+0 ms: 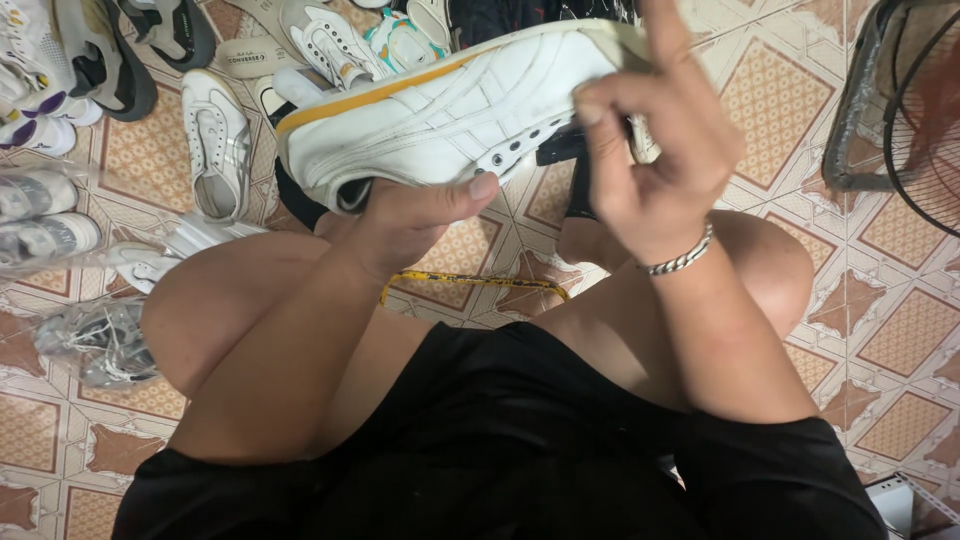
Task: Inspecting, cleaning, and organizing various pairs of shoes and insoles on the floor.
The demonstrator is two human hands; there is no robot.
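A: Hands first. What do I log?

B: Left hand (405,215): clamped under the white sneaker (455,110), thumb pressed along the edge of its sole, holding it sideways above my knees. Right hand (655,165): at the eyelet end, index raised, thumb and middle finger pinched near the tongue; I cannot tell what they pinch.

A: And handling?

B: My judgement: keep the left grip firm so the shoe stays level, and let the right fingertips work one eyelet at a time.

A: Outward?

B: Silver bracelet (682,260) on the right wrist. Yellow patterned lace (470,283) on the tiled floor (900,330) between the knees. Another white shoe (218,145) to the left, bagged shoes (45,215) beyond it, a wire fan guard (910,110) far right.
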